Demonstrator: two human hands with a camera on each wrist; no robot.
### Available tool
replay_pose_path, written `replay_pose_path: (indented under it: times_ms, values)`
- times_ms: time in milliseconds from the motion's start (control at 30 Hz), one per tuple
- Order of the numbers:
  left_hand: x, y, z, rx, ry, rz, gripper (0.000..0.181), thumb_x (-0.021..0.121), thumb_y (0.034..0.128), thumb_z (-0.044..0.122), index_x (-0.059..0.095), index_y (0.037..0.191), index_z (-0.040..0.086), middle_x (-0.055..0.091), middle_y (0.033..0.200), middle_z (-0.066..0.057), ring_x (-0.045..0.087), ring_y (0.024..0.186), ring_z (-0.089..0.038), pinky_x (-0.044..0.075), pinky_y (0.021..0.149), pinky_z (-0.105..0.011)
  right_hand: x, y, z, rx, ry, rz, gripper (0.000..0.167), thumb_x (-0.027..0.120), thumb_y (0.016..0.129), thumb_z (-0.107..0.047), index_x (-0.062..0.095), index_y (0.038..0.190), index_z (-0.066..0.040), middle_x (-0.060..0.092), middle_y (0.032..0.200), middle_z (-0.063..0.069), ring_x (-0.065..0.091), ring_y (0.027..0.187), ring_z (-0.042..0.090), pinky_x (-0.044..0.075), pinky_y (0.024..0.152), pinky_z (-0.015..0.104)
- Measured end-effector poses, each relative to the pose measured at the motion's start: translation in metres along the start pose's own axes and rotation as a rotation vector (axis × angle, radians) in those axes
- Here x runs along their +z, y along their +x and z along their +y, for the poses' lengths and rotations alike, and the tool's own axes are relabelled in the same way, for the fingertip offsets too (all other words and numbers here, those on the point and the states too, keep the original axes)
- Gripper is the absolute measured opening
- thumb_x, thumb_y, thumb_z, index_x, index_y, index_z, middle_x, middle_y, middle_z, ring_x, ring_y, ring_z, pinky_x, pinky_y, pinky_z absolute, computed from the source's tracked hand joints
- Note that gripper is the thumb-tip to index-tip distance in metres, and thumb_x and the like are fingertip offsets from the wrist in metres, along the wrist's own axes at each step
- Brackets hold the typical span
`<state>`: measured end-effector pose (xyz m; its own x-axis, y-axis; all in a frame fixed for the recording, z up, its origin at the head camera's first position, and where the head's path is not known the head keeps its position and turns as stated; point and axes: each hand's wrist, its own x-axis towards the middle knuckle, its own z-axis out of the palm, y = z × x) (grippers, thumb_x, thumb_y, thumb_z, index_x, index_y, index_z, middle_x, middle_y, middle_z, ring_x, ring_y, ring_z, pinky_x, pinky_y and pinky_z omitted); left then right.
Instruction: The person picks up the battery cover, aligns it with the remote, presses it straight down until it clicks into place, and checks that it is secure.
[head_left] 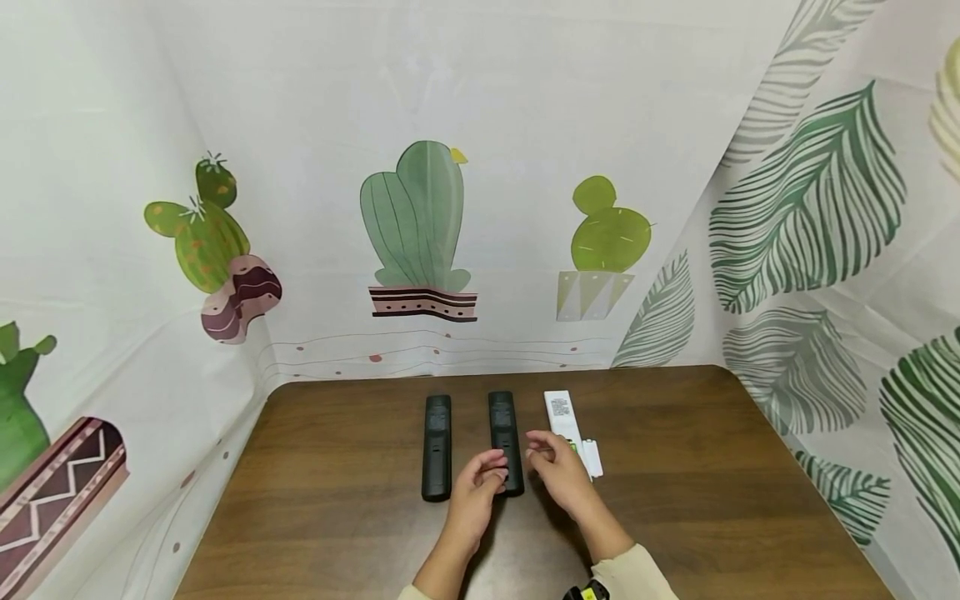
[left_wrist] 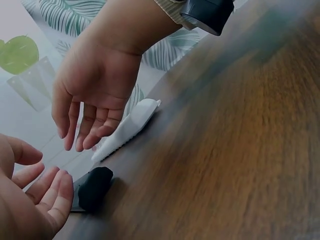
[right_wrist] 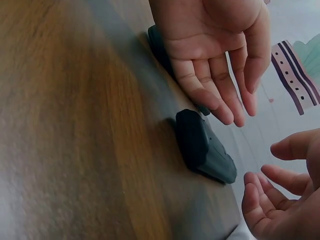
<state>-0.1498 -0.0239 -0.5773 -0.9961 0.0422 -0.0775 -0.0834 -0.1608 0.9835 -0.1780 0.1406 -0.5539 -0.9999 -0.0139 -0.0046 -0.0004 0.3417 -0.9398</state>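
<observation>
Left hand (head_left: 472,493), middle remote (head_left: 505,429) partly hidden

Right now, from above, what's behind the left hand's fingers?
The middle black remote. Its far end shows, but the fingers cover part of its nearer half.

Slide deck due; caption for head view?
Left grip and right grip, empty, near two black remotes and one white remote.

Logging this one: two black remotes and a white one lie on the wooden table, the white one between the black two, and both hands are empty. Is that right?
One slip: the white remote isn't in between. The head view shows it to the right of both the left black remote and the middle black remote. The rest stands.
</observation>
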Motion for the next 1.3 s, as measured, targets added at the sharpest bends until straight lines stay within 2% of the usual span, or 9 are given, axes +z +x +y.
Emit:
replay_pose_path:
  times_ms: [200, 533, 733, 967, 1133, 1300]
  values:
    - [0.004, -0.001, 0.001, 0.006, 0.007, -0.065, 0.042, 0.055, 0.0977, 0.004, 0.052, 0.138, -0.006, 0.059, 0.134, -0.026, 0.061, 0.118, -0.034, 0.056, 0.093, -0.034, -0.006, 0.0, 0.0, -0.02, -0.005, 0.024, 0.033, 0.062, 0.095, -0.009, 0.065, 0.125, 0.002, 0.067, 0.117, 0.022, 0.064, 0.09, 0.014, 0.052, 0.067, 0.022]
    - [0.013, -0.001, -0.001, 0.013, -0.034, -0.143, 0.047, 0.052, 0.0958, -0.003, 0.047, 0.142, -0.008, 0.052, 0.143, -0.031, 0.055, 0.129, -0.042, 0.056, 0.093, -0.029, -0.021, 0.0, 0.0, 0.025, 0.08, 0.048, 0.032, 0.064, 0.094, -0.005, 0.065, 0.125, 0.002, 0.066, 0.121, 0.025, 0.061, 0.083, 0.011, 0.05, 0.061, 0.023]
    - [0.015, -0.003, -0.001, 0.017, -0.037, -0.178, 0.05, 0.053, 0.0952, -0.002, 0.045, 0.144, -0.008, 0.05, 0.145, -0.031, 0.053, 0.131, -0.045, 0.057, 0.093, -0.03, -0.028, 0.0, 0.006, 0.008, -0.005, 0.089, 0.033, 0.066, 0.093, -0.004, 0.066, 0.125, 0.001, 0.066, 0.117, 0.02, 0.062, 0.09, 0.014, 0.049, 0.073, 0.019]
    - [0.019, -0.006, -0.003, 0.01, -0.041, -0.204, 0.051, 0.054, 0.0959, -0.001, 0.044, 0.146, -0.007, 0.049, 0.146, -0.03, 0.053, 0.132, -0.044, 0.057, 0.097, -0.039, -0.034, 0.001, 0.01, 0.012, -0.04, 0.117, 0.036, 0.066, 0.09, -0.002, 0.065, 0.126, 0.001, 0.064, 0.115, 0.02, 0.061, 0.092, 0.017, 0.049, 0.074, 0.02]
    - [0.023, -0.007, -0.002, -0.005, -0.062, -0.216, 0.051, 0.055, 0.0957, 0.0, 0.045, 0.146, -0.006, 0.05, 0.146, -0.03, 0.052, 0.133, -0.043, 0.056, 0.097, -0.034, -0.039, 0.001, 0.014, 0.009, -0.049, 0.135, 0.035, 0.066, 0.09, -0.001, 0.065, 0.125, 0.002, 0.063, 0.114, 0.021, 0.061, 0.093, 0.019, 0.049, 0.075, 0.02]
    - [0.026, -0.007, -0.003, -0.01, -0.03, -0.229, 0.053, 0.056, 0.0945, 0.001, 0.045, 0.146, -0.006, 0.05, 0.146, -0.029, 0.051, 0.135, -0.043, 0.054, 0.097, -0.025, -0.044, 0.002, 0.017, 0.017, -0.064, 0.142, 0.035, 0.067, 0.091, -0.002, 0.064, 0.126, 0.002, 0.062, 0.118, 0.022, 0.062, 0.095, 0.02, 0.05, 0.075, 0.02]
